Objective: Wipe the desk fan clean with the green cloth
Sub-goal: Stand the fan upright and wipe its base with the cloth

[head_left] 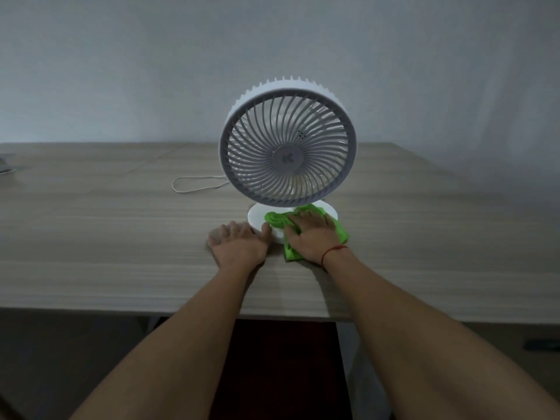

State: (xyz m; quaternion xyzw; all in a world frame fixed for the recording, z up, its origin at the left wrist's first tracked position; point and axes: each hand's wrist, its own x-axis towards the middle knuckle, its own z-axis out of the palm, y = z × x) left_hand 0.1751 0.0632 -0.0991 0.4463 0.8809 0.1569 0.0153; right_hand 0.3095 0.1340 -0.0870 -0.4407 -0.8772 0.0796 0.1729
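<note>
A white desk fan (288, 153) stands upright on the wooden desk, its round grille facing me above a round white base (257, 218). The green cloth (277, 219) lies bunched over the right half of that base and spills onto the desk. My right hand (312, 236) presses flat on the cloth, a red string around its wrist. My left hand (239, 241) rests on the desk at the base's left edge, fingers spread, thumb touching the base rim.
The fan's white cable (197, 184) loops on the desk (121, 237) to the left of the fan. A grey object (6, 166) shows at the far left edge. A plain wall stands behind the desk; its front edge is below my forearms.
</note>
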